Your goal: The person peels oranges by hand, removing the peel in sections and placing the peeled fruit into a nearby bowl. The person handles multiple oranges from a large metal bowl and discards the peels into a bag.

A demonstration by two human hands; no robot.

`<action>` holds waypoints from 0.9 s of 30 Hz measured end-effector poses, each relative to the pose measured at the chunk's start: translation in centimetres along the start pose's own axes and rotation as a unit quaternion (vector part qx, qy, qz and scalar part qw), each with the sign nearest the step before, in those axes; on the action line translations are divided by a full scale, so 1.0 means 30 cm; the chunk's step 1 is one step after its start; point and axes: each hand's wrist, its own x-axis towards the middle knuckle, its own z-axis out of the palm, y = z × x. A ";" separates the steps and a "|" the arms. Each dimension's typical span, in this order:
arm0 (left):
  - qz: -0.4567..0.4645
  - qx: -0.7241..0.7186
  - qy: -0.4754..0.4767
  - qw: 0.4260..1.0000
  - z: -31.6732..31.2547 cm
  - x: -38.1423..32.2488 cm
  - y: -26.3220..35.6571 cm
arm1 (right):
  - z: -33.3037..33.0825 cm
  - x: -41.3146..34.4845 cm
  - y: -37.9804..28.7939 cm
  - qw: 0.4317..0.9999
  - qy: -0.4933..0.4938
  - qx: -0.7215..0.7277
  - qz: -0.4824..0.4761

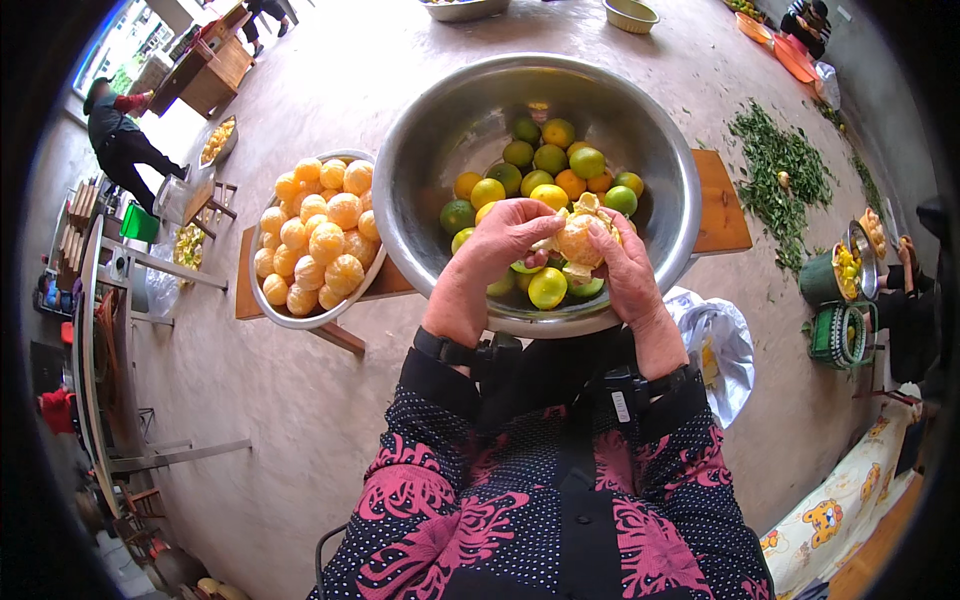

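Observation:
A partly peeled citrus fruit [579,238] is held over a large steel basin [420,150]. My right hand [630,266] grips it, the thumb on the bared flesh. My left hand [512,236] has its thumb and fingertips pinched on a flap of the loosened peel [553,238]. Beneath both hands, green, yellow and orange unpeeled citrus fruits [547,288] lie in the basin. To its left, a smaller metal basin [319,322] is heaped with peeled citrus fruits [327,241].
Both basins rest on a wooden bench [724,202]. A white plastic bag [731,337] stands at the right by my forearm. Leaves [780,176] are strewn on the floor beyond. A person [116,135] stands at the upper left; another person sits at the far right near a green basket [832,334].

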 end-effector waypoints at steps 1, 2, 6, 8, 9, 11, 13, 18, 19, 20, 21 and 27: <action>0.009 0.002 -0.008 1.000 -0.001 0.001 -0.003 | 0.001 0.000 0.001 1.000 0.001 -0.005 -0.004; 0.013 0.002 -0.016 1.000 -0.004 0.003 -0.006 | 0.002 0.001 0.004 1.000 0.001 0.002 -0.006; 0.021 0.034 -0.029 0.999 -0.014 0.014 -0.012 | 0.002 0.004 0.010 1.000 -0.005 0.018 -0.001; 0.022 0.057 -0.032 0.998 -0.016 0.017 -0.011 | -0.001 0.000 0.010 1.000 -0.001 0.009 -0.001; 0.021 0.066 -0.036 0.997 -0.015 0.017 -0.009 | -0.002 -0.001 0.009 1.000 -0.008 0.020 -0.004; 0.017 0.069 -0.014 0.997 -0.010 0.016 -0.007 | 0.000 0.001 0.009 1.000 0.003 0.011 0.003; 0.014 0.054 0.006 0.998 -0.002 0.013 -0.004 | 0.001 0.002 0.006 1.000 0.005 0.013 0.002; 0.032 0.036 -0.021 0.999 -0.001 0.006 -0.003 | 0.006 0.000 0.004 1.000 0.016 -0.008 -0.001; 0.037 0.034 -0.026 0.998 -0.003 0.006 -0.004 | 0.006 0.000 0.005 1.000 0.018 -0.003 -0.003; 0.040 0.033 -0.029 0.998 -0.005 0.007 -0.006 | 0.007 0.001 0.007 1.000 0.019 0.001 -0.004; 0.041 0.032 -0.030 0.998 -0.006 0.008 -0.007 | 0.007 0.002 0.009 1.000 0.019 0.011 -0.003; 0.045 0.060 -0.036 0.997 -0.006 0.011 -0.003 | 0.002 0.006 0.020 1.000 0.015 0.020 -0.012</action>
